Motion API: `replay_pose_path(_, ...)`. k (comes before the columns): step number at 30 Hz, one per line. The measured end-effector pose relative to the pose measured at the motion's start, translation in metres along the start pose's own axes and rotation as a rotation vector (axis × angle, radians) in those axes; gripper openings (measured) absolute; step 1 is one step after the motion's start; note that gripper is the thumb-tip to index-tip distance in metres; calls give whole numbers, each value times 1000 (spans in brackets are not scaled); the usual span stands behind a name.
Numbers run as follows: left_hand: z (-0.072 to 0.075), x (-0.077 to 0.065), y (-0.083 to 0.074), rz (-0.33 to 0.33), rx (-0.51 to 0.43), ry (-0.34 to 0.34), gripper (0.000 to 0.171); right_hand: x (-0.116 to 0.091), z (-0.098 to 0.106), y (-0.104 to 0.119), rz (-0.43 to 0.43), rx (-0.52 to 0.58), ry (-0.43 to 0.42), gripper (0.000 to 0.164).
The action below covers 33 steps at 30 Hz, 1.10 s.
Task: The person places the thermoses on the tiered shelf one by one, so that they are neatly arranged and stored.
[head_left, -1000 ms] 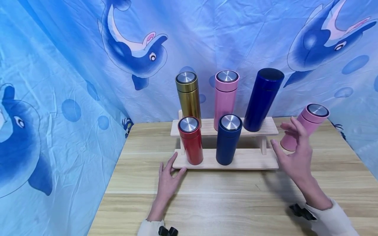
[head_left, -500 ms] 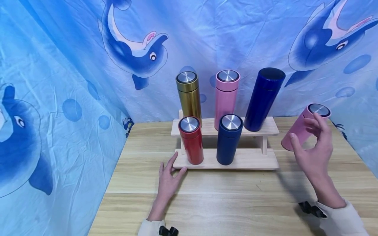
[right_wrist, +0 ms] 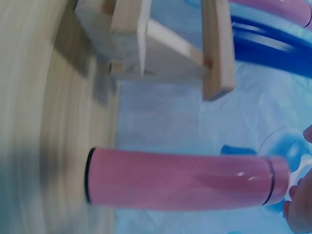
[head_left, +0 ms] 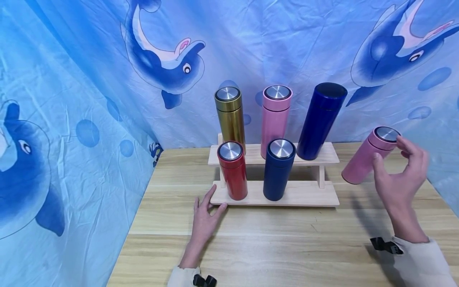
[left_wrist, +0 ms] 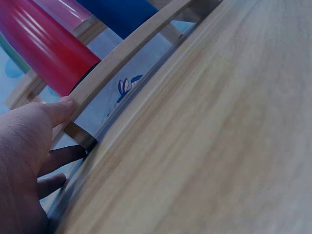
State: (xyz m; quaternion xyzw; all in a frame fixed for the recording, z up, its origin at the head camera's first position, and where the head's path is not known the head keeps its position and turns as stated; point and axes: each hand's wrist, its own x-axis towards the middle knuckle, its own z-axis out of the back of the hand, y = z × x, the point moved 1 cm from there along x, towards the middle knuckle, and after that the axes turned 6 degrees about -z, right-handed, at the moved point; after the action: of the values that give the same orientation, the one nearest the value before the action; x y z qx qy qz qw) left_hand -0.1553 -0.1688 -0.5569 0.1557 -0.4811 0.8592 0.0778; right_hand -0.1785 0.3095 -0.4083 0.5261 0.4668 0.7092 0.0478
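Note:
My left hand (head_left: 205,218) holds the front left corner of a two-tier wooden display rack (head_left: 308,193), thumb at its front edge. In the left wrist view, the thumb (left_wrist: 61,111) lies against the board while other fingers reach below it. At the right, my right hand (head_left: 403,175) is spread around the upper part of a pink thermos (head_left: 363,159) standing on the table. Its thumb overlaps the body and its fingertips are right at the lid. The right wrist view shows this pink thermos (right_wrist: 180,180) with fingertips (right_wrist: 298,204) beside its lid end.
A red thermos (head_left: 234,179) and a dark blue thermos (head_left: 277,179) stand on the lower shelf. Above are a gold thermos (head_left: 231,123), another pink thermos (head_left: 274,123) and a taller blue thermos (head_left: 319,123). A dolphin-print curtain (head_left: 279,40) hangs behind the wood-grain table (head_left: 269,247).
My right hand has moved right from beside the rack, passing in front of the pink thermos to its right side. The left hand and the rack have stayed put.

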Motion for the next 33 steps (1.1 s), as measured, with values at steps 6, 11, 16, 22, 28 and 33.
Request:
replay_pose_path(6,-3,0,7,9,3,-14,75,3,1,-14,1,-45,-23,52)
replay_pose_path(11,-4,-1,10,-14,21,-33,75,5,2,-23,-4,-52,6,56)
replay_pose_path(16,0,1,1,10,12,3,74,9,5,-54,-44,-96,72,64)
replay_pose_path(22,0,1,-1,28,7,7,75,7,6,-91,-113,-142,162,74)
replay_pose_path(28,-2,-1,5,-38,15,-27,73,1,4,-98,-96,-187,225,87)
replay_pose_path(33,-4,-2,11,-71,23,-43,74,-2,3,-101,-82,-201,243,88)
